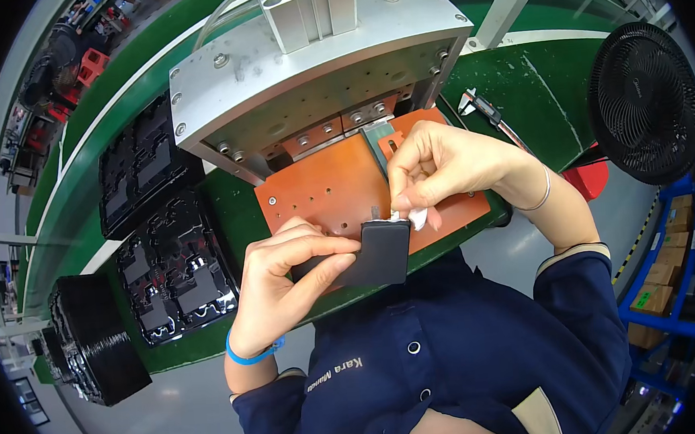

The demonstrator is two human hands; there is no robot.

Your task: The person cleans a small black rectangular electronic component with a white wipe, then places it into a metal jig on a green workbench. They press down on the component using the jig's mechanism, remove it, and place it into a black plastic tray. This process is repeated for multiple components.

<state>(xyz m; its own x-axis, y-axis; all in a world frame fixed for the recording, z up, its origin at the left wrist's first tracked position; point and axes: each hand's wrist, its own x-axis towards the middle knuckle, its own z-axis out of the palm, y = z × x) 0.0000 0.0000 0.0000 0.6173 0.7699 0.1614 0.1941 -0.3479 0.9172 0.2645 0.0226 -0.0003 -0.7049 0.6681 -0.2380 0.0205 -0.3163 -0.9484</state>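
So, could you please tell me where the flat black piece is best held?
I'd pinch the flat black piece by its left side, coming from the left, as the left hand does: its flat body suits that, and the top edge, beside the right hand, likely stays accessible.

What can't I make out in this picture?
In the head view:
Flat black rectangular piece: underside, facing away; part of its left side, behind the left hand.
Crumpled white scrap: full shape, partly covered by the right hand.
Silver metal press: top, cut off by the upper edge.
Silver-and-black caliper: reading, too small.
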